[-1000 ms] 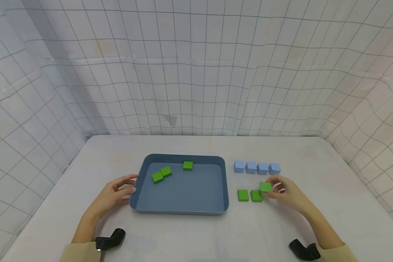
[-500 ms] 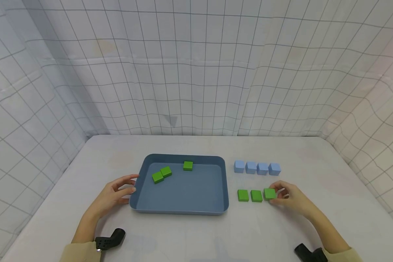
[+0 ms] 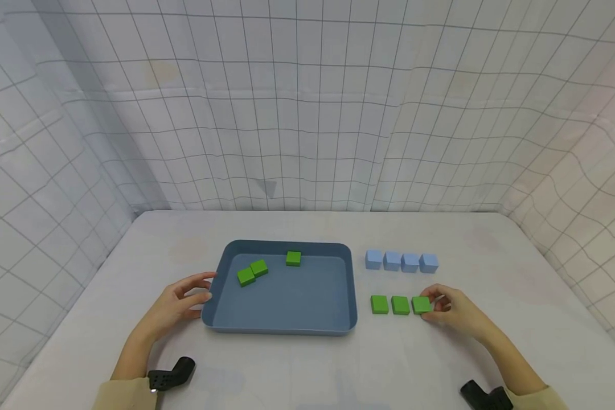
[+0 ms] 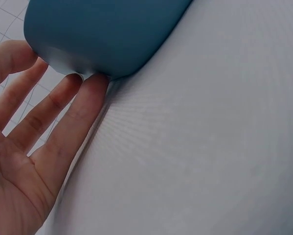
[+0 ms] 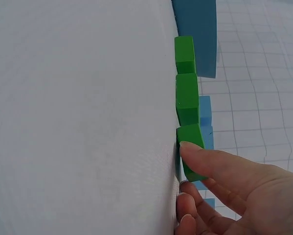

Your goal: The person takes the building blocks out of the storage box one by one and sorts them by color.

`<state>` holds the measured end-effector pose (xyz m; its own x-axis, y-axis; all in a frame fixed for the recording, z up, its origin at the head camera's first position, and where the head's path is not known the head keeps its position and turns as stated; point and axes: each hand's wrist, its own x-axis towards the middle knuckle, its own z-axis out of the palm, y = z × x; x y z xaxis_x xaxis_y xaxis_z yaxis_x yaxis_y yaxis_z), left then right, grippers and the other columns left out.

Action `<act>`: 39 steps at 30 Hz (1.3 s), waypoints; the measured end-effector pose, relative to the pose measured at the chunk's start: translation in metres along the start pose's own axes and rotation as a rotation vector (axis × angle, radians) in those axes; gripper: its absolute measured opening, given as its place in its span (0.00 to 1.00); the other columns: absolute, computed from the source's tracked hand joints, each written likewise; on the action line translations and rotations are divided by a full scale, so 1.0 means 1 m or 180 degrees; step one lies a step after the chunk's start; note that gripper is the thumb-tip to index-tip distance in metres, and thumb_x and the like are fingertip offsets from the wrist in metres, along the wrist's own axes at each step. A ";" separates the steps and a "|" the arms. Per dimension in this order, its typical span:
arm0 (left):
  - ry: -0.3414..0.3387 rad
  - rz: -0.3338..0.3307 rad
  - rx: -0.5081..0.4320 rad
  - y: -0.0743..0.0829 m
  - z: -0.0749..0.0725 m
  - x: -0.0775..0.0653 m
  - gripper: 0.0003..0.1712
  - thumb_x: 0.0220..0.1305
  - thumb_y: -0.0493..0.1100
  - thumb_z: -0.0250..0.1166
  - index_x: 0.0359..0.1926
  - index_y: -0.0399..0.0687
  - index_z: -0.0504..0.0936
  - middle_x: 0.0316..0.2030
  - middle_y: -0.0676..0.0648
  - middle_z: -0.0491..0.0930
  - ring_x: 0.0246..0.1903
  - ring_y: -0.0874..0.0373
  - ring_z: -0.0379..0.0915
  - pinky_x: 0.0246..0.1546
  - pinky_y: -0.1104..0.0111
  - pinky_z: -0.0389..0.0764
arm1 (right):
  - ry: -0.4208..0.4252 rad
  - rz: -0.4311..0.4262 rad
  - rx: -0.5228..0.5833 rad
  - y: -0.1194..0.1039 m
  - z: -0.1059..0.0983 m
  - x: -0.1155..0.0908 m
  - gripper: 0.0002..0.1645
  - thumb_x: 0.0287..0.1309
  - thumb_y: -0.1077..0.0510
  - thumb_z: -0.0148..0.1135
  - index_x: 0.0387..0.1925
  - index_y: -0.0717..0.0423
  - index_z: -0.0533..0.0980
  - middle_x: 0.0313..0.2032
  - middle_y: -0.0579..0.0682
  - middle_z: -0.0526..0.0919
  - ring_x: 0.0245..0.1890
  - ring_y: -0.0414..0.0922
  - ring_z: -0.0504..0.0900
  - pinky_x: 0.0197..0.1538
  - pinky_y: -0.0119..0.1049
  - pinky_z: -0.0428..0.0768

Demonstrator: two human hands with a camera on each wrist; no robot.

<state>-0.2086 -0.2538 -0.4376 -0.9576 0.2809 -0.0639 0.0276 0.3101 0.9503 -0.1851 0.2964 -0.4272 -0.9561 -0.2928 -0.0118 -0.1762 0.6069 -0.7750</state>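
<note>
My right hand (image 3: 456,310) pinches a green block (image 3: 421,305) between thumb and fingers, low at the table, at the right end of a short row. Two more green blocks, a middle one (image 3: 401,305) and a left one (image 3: 380,304), stand beside it with small gaps. In the right wrist view the thumb lies across the pinched block (image 5: 191,136), which looks slightly tilted. My left hand (image 3: 171,302) touches the left outer wall of the blue-grey tray (image 3: 297,304) with fairly straight fingers (image 4: 90,98). Inside the tray lie three green blocks, two of them touching (image 3: 253,273).
Behind the green row stands a row of several light blue blocks (image 3: 392,261). The white table (image 3: 307,370) runs back to a gridded white curtain (image 3: 307,114), which also hangs at both sides. A black wrist device (image 3: 173,374) sits at my left sleeve.
My right hand has brought the green block down and right, from overlapping the middle one to the row's end. It still pinches the block. The left hand and tray keep their places.
</note>
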 end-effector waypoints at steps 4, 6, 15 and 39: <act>0.0000 -0.0009 0.0013 0.000 0.000 0.000 0.31 0.64 0.43 0.58 0.65 0.39 0.61 0.54 0.34 0.63 0.44 0.64 0.71 0.41 0.57 0.78 | -0.0030 0.0020 -0.0004 0.001 0.001 0.001 0.21 0.45 0.64 0.69 0.43 0.65 0.74 0.30 0.49 0.73 0.27 0.36 0.69 0.29 0.29 0.71; 0.0000 -0.0022 -0.0001 0.000 0.000 0.000 0.31 0.64 0.43 0.58 0.65 0.40 0.61 0.54 0.34 0.63 0.44 0.64 0.71 0.41 0.57 0.78 | -0.0031 0.0011 -0.0022 0.001 0.001 0.001 0.21 0.45 0.64 0.69 0.43 0.65 0.73 0.30 0.50 0.73 0.27 0.36 0.69 0.29 0.29 0.71; -0.0012 0.0018 -0.0050 -0.001 0.000 0.001 0.31 0.64 0.42 0.58 0.65 0.39 0.60 0.55 0.34 0.63 0.44 0.65 0.71 0.41 0.57 0.78 | 0.0026 0.0098 0.0025 0.001 0.003 0.001 0.23 0.45 0.64 0.69 0.44 0.67 0.74 0.29 0.50 0.72 0.27 0.36 0.68 0.29 0.28 0.70; 0.0013 -0.0024 -0.0092 0.000 0.002 0.000 0.31 0.63 0.42 0.59 0.64 0.37 0.61 0.53 0.34 0.63 0.43 0.63 0.72 0.39 0.61 0.79 | 0.0128 -0.0220 -0.0145 -0.027 -0.001 0.011 0.29 0.50 0.59 0.67 0.53 0.64 0.69 0.41 0.59 0.72 0.35 0.43 0.71 0.31 0.33 0.72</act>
<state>-0.2078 -0.2523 -0.4376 -0.9589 0.2750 -0.0697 0.0123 0.2858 0.9582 -0.1906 0.2772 -0.4056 -0.9498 -0.3058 0.0669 -0.2518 0.6195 -0.7435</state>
